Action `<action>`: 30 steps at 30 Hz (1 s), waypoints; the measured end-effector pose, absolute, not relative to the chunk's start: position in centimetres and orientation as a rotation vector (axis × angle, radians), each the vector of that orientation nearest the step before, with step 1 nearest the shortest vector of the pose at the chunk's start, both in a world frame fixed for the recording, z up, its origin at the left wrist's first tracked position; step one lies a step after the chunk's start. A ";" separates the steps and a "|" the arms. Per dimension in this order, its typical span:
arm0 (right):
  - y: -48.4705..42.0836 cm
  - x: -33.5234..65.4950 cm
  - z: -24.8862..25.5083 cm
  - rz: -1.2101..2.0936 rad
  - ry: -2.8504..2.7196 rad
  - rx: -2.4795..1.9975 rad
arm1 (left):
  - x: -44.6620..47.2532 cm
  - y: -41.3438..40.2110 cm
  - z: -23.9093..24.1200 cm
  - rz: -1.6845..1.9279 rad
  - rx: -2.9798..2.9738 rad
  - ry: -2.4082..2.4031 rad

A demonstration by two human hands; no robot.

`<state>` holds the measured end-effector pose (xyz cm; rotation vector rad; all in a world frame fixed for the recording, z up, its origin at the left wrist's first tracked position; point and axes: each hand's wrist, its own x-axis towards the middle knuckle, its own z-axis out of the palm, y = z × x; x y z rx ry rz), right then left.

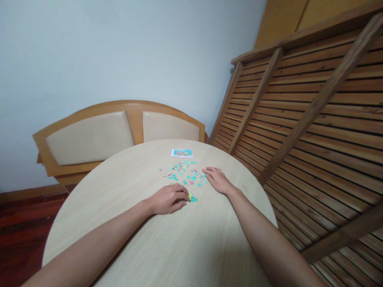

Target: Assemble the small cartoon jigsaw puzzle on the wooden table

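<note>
Puzzle pieces (193, 198) lie clustered just beside the left grip (170, 198).

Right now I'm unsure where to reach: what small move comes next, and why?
Perhaps slide the right hand to the scattered pieces beside it: it lies close to them, while the left hand is at the yellow-and-turquoise cluster.
</note>
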<state>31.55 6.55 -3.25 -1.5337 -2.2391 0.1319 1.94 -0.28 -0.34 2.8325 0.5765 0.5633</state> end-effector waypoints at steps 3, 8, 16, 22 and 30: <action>6.4 31.0 -3.1 0.145 -2.239 -1.496 | 1.9 -0.3 -0.4 0.563 2.831 0.577; 6.4 30.6 -3.0 0.139 -2.236 -1.486 | 1.9 -0.2 -0.4 0.569 2.827 0.573; 6.1 30.1 -2.4 0.158 -2.164 -1.498 | 1.9 -0.3 -0.4 0.558 2.827 0.579; 5.7 29.7 -2.1 0.134 -2.127 -1.518 | 1.9 -0.2 -0.4 0.559 2.832 0.587; 5.7 29.5 -2.1 0.115 -2.108 -1.538 | 1.8 -0.2 -0.4 0.558 2.842 0.586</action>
